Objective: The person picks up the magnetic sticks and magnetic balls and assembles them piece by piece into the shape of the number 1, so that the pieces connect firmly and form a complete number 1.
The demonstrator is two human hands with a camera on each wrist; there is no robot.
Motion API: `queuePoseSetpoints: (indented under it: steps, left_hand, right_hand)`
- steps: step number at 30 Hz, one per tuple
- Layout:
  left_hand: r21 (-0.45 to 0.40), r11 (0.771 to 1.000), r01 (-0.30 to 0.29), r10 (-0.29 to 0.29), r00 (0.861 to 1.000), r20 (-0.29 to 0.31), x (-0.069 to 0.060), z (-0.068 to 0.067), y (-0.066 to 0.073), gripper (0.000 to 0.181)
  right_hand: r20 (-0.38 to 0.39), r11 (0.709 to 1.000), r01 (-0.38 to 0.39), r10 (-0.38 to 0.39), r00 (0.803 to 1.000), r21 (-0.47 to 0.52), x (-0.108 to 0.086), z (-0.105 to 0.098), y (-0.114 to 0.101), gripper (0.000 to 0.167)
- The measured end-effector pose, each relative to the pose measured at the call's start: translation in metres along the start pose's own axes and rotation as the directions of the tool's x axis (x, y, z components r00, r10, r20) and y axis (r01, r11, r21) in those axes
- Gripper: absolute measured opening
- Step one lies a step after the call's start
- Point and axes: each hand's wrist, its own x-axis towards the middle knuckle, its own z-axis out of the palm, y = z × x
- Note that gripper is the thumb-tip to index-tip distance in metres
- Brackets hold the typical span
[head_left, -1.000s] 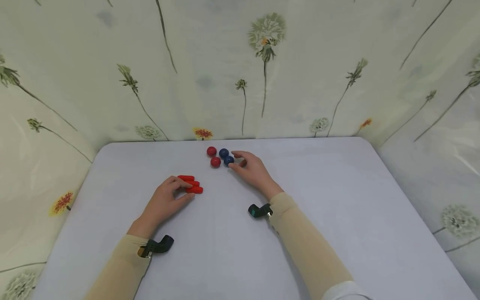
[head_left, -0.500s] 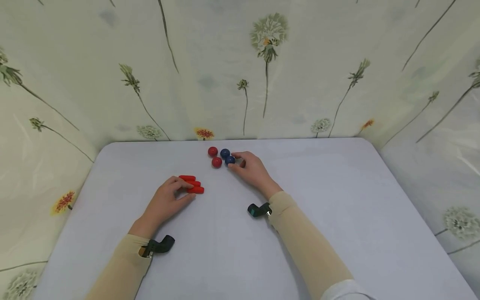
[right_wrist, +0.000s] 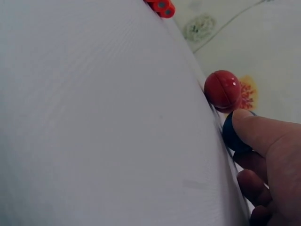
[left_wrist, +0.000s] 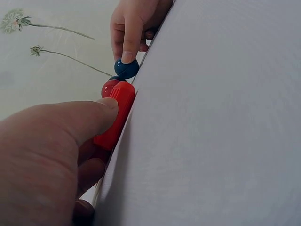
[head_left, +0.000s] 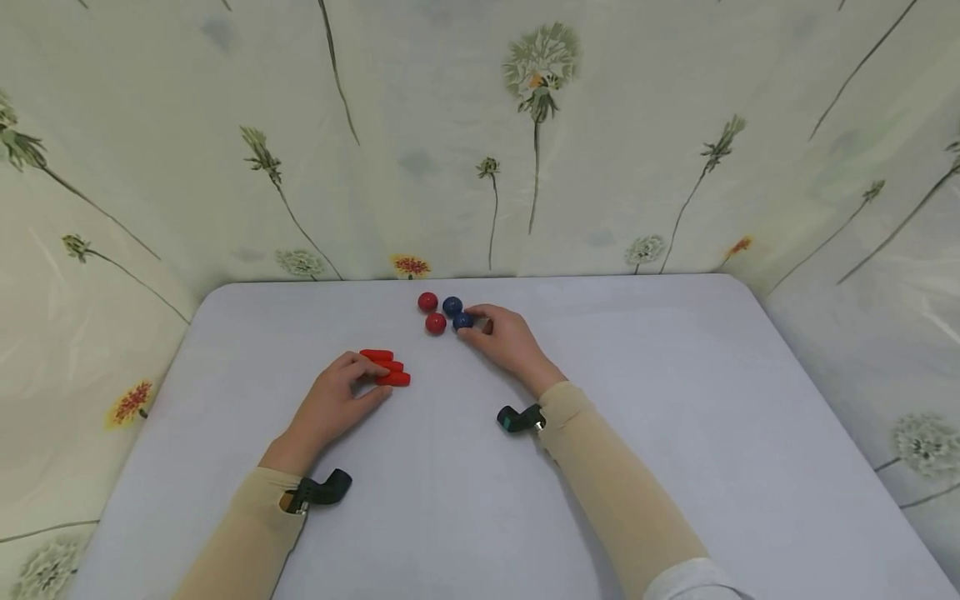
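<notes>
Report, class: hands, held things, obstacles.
Left hand gripping red sticks. Right hand pinching nearer blue ball. Farther blue ball, red balls possibly in the way.

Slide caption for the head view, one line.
Left hand on three red sticks, right hand pinching the nearer blue ball.

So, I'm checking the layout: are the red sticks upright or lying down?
Lying down: the head view shows three red sticks flat, side by side on the white table.

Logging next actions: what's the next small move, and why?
Probably have the right hand release the near blue ball: it's pinched close beside the far blue ball and appears to rest on the table, near the two red balls. The left hand, gripping the red sticks, can likely wait.
</notes>
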Motion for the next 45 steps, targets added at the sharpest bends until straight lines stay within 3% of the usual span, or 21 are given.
queuePoseSetpoints:
  steps: [8,18,27,45]
  left_hand:
    - [0.0,1.0,0.011,-0.011,1.0,-0.002,-0.001,-0.001,0.002,0.026]
    - [-0.001,1.0,0.018,-0.018,1.0,0.0,0.001,0.001,0.001,0.025]
    - [0.009,1.0,0.016,-0.016,1.0,0.0,0.001,0.002,-0.002,0.026]
    - [0.03,1.0,-0.007,0.007,1.0,-0.003,0.002,0.002,-0.003,0.024]
  right_hand:
    - [-0.006,0.999,0.043,-0.043,0.999,0.018,-0.004,-0.005,-0.001,0.04]
    - [0.004,0.997,0.079,-0.079,0.997,-0.014,0.001,-0.003,0.002,0.052]
    - [0.041,0.998,0.063,-0.062,0.997,-0.024,0.004,0.0,-0.005,0.051]
    - [0.046,0.997,0.063,-0.061,0.997,-0.054,0.005,0.001,-0.009,0.046]
